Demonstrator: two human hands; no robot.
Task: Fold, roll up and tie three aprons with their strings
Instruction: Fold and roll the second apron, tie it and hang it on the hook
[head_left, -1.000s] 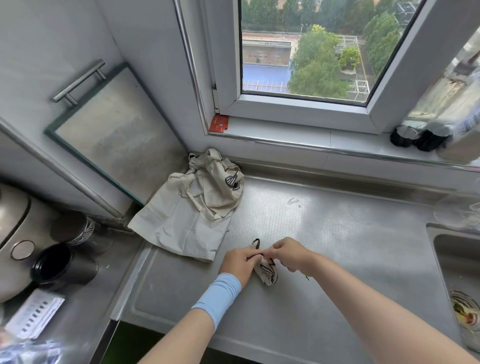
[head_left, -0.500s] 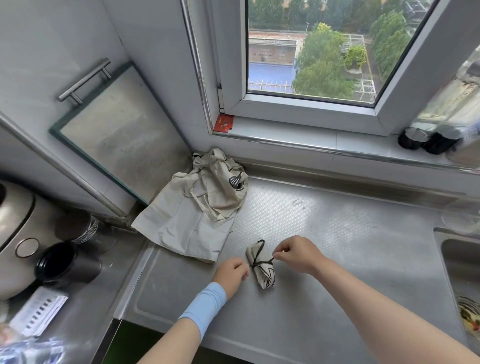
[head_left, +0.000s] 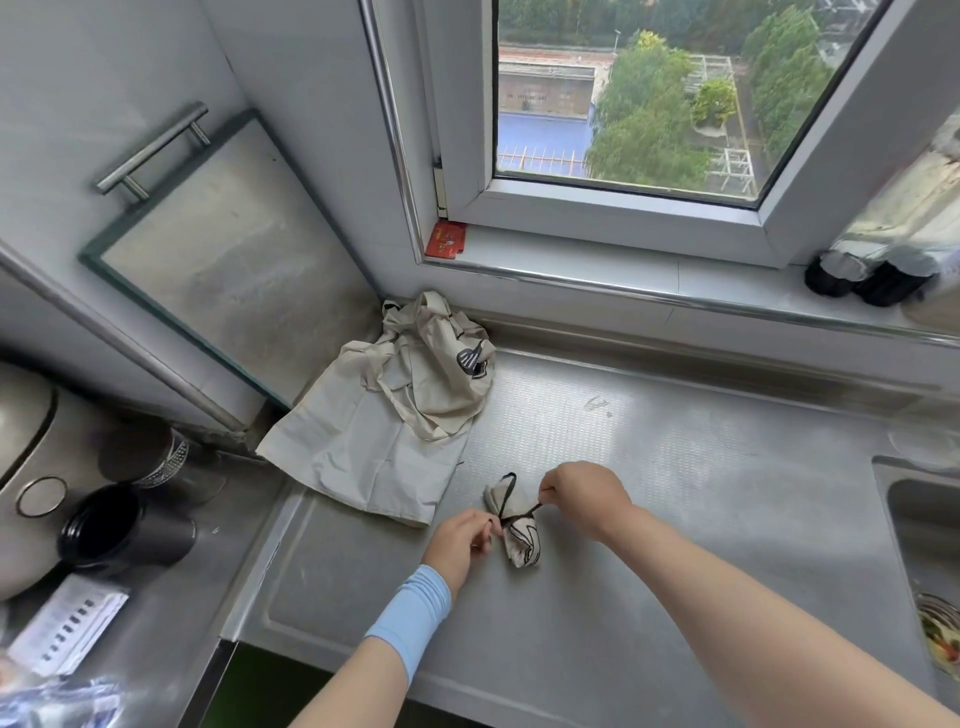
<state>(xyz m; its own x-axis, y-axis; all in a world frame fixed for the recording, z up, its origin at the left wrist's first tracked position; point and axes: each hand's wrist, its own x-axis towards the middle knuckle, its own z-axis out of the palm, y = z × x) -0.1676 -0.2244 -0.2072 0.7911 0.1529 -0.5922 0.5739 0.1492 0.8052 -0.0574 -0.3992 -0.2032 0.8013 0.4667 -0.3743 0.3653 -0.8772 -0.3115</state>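
A small rolled-up beige apron (head_left: 517, 525) with black print lies on the steel counter (head_left: 649, 493), wound with a thin black string. My left hand (head_left: 460, 543) pinches one end of the string on the roll's left side. My right hand (head_left: 584, 496) pinches the other end on its right, and the string runs taut between them across the roll. Behind, in the corner under the window, a loose pile of beige aprons (head_left: 395, 415) lies crumpled and partly spread flat.
A sink (head_left: 930, 551) opens at the right edge. Left of the counter stand a black cup (head_left: 111, 530), a metal cup (head_left: 156, 457) and a steel appliance (head_left: 26, 457). Two dark-capped bottles (head_left: 862, 270) lie on the window sill. A red card (head_left: 445, 240) leans in the window corner.
My hands were together on top of the roll; they have since drawn apart sideways, each with a string end, and the string now sits tight around the roll.
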